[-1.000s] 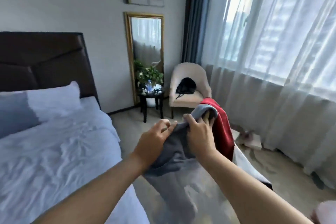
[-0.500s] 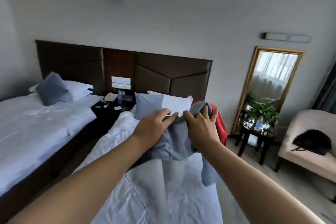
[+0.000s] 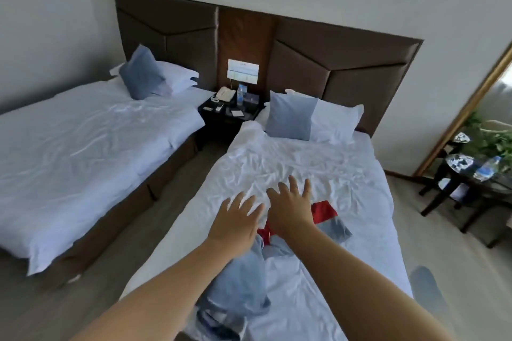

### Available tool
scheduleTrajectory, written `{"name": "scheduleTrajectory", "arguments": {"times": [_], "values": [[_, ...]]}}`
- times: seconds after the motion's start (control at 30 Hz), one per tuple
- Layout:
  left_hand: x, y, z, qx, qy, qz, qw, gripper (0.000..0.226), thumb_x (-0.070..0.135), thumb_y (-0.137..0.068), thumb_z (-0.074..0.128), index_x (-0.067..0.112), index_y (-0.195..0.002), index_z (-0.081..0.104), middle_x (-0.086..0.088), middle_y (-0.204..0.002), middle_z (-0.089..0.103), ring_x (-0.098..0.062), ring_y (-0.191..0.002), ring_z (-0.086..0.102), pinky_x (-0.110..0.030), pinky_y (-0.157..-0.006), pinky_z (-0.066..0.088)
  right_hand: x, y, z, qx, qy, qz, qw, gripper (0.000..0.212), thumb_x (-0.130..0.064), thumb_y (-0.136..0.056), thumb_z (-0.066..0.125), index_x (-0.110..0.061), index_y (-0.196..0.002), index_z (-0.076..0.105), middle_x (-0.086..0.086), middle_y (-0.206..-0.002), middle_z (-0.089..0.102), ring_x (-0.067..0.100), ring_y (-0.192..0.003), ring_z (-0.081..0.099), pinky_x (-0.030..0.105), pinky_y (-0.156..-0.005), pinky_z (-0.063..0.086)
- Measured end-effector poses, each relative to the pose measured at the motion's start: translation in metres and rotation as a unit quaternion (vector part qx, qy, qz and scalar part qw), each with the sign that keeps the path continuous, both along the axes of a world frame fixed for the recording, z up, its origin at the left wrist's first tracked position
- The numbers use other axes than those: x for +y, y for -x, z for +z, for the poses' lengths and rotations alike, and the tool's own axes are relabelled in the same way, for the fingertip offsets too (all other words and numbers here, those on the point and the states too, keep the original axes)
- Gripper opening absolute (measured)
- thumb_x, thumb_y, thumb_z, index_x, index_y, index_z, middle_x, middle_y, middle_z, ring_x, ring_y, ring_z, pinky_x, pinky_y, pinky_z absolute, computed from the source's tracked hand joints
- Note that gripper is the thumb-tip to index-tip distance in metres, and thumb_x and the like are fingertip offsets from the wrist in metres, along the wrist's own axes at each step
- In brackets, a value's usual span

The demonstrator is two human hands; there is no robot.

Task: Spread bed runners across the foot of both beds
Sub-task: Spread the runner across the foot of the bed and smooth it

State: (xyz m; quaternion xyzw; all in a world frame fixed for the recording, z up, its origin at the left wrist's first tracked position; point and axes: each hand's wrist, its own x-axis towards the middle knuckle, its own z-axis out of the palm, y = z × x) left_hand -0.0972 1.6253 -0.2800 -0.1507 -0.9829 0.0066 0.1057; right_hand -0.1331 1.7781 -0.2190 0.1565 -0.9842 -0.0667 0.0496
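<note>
Now your left hand (image 3: 235,225) and right hand (image 3: 291,207), both open and empty, have dropped the runner (image 3: 243,274); it lies bunched at 6 o'clock, unspread.

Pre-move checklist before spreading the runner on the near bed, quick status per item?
1. Runner on the near bed: ok, lying on the duvet.
2. Runner flat: not ok, bunched, grey and red folds.
3. Left hand free: ok, fingers spread, gripping nothing.
4. Right hand free: ok, open above the cloth.
5. Runner's ends findable: cannot tell, partly under the arms.
6. Far bed has a runner: not ok, none visible.
</note>
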Motion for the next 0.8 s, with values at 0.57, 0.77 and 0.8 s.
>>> {"name": "scheduleTrajectory", "arguments": {"times": [0.57,0.77,0.8], "values": [[-0.044,0.111,-0.189,-0.241,-0.02,0.077,0.967,0.064,0.059,-0.102,0.035,0.031,-0.159,0.024,-0.004,-0.167,0.027,-0.03,-0.151,0.028,-0.049,-0.116,0.034,-0.024,0.13,-0.22,-0.252,-0.021,0.003,0.967,0.063,-0.025,-0.09,0.058,-0.028,-0.149,0.035,0.005,-0.159,0.029,0.033,-0.151,0.015,0.061,-0.119,0.006],[-0.026,0.138,-0.284,-0.333,-0.023,0.084,0.939,0.067,0.062,-0.098,0.046,0.033,-0.156,0.03,-0.006,-0.164,0.031,-0.033,-0.149,0.032,-0.05,-0.112,0.038,-0.008,0.159,-0.325,-0.337,-0.027,0.013,0.941,0.07,-0.023,-0.086,0.065,-0.026,-0.148,0.033,0.003,-0.147,0.04,0.031,-0.141,0.032,0.064,-0.118,0.014],[-0.022,0.136,-0.303,-0.351,-0.018,0.066,0.934,0.067,0.062,-0.098,0.046,0.034,-0.156,0.028,-0.007,-0.165,0.027,-0.034,-0.15,0.029,-0.052,-0.112,0.037,-0.002,0.158,-0.343,-0.367,-0.021,-0.001,0.93,0.069,-0.02,-0.085,0.066,-0.026,-0.146,0.035,0.003,-0.145,0.042,0.03,-0.14,0.034,0.064,-0.118,0.016]]}}
